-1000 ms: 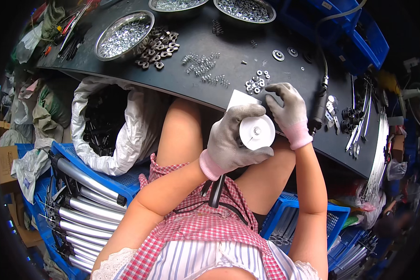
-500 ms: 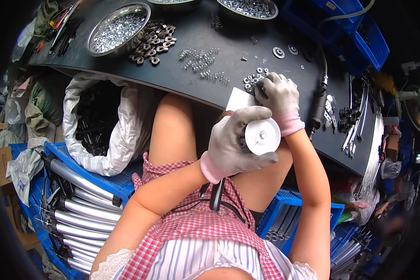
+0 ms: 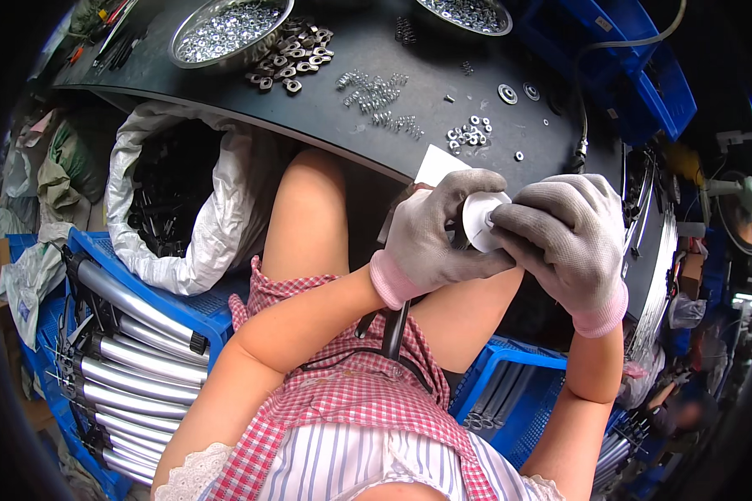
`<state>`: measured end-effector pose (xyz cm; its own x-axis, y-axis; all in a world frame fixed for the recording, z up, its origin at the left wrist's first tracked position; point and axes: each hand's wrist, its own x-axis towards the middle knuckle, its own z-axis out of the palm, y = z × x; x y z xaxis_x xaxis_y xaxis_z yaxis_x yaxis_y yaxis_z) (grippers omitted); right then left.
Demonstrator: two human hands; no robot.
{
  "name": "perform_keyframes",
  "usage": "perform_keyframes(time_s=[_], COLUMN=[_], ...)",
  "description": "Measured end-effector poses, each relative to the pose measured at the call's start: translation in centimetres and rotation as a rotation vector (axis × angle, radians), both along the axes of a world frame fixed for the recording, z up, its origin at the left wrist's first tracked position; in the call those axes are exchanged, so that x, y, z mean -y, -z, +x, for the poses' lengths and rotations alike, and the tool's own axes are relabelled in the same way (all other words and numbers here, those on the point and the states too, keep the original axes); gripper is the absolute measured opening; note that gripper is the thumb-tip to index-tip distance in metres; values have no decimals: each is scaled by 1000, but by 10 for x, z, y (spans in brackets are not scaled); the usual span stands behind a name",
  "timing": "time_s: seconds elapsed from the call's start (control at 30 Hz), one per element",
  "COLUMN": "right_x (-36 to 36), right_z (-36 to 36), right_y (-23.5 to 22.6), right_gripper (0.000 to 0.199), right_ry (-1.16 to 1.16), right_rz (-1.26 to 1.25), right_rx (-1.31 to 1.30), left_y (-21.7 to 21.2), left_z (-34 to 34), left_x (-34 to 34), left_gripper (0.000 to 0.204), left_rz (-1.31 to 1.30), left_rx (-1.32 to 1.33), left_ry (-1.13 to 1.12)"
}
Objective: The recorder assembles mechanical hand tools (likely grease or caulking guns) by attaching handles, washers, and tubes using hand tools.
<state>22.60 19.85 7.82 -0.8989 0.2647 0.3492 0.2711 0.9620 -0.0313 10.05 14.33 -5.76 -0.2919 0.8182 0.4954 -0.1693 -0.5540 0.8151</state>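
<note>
Both gloved hands meet just below the near edge of the dark counter, above the person's lap. The left hand is closed around a white disc-shaped part, fingers wrapped over its rim; the right hand presses its fingertips against the face of the same disc, so both hands grip it. A white card pokes out behind the left hand. On the counter lie scattered small nuts, a heap of screws, a pile of dark square nuts and a metal bowl of small fasteners. To the left, a blue crate holds metal tubes
</note>
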Motion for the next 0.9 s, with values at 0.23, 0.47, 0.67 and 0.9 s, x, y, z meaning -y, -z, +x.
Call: perform_keyframes(time_s=[0.23,0.47,0.67,0.9], right_x=[5,8,-3,6], right_z=[6,14,4,6], right_y=[0,3,28,46], right_gripper=[28,33,60,83], right_ry=[5,45,-1,168], right_rz=[164,-157,-536,-791], right_rx=[69,92,-152,-431], left_y=[1,-3,-10,15], left_z=[1,-2,-24,-16], left_x=[2,5,7,7], left_gripper=[67,71,55,15], left_rz=[-41,-54,30,83], left_rx=[105,98,-385,-593], left_ry=[97,122,-200,-288])
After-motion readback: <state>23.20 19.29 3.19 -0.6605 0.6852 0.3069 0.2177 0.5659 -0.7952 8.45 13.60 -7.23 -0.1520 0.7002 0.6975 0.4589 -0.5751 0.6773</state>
